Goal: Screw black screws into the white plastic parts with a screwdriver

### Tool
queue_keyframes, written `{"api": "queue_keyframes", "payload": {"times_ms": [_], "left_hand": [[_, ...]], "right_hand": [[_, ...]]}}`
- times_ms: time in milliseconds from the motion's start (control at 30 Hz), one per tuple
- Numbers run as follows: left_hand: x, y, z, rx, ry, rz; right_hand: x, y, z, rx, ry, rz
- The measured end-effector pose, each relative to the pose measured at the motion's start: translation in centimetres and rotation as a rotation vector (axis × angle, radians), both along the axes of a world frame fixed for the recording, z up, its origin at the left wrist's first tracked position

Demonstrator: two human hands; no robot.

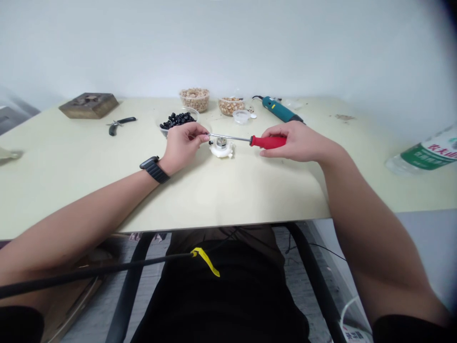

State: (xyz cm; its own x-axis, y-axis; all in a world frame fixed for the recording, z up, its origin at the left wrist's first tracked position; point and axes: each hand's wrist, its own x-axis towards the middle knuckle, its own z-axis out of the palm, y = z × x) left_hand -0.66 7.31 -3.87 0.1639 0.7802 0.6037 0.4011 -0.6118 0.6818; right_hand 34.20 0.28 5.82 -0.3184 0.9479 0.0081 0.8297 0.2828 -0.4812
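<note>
My right hand [302,141] holds a screwdriver [268,142] by its red handle, the metal shaft pointing left and lying nearly level. At the tip, my left hand [183,145] is pinched, with thumb and forefinger together; whatever small thing is between them is too tiny to make out. Just below the shaft, a small white plastic part with a round metal motor-like piece [222,150] rests on the table. Behind my left hand stands a clear bowl of small black pieces [177,119], partly hidden by the hand.
Two clear tubs of small tan pieces, one tub [194,100] and another tub [231,105], stand at the back beside a small lid [242,116]. A teal power tool [280,110] lies behind my right hand. Pliers [117,125] and a wooden block [89,105] are left; a bottle [424,155] lies right.
</note>
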Motion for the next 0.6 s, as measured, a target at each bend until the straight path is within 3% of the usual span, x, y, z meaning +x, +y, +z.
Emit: {"api": "queue_keyframes", "payload": {"times_ms": [600], "left_hand": [[0.08,-0.44,0.33,0.016,0.018,0.022]], "right_hand": [[-0.09,0.04,0.09,-0.029,-0.026,-0.002]]}}
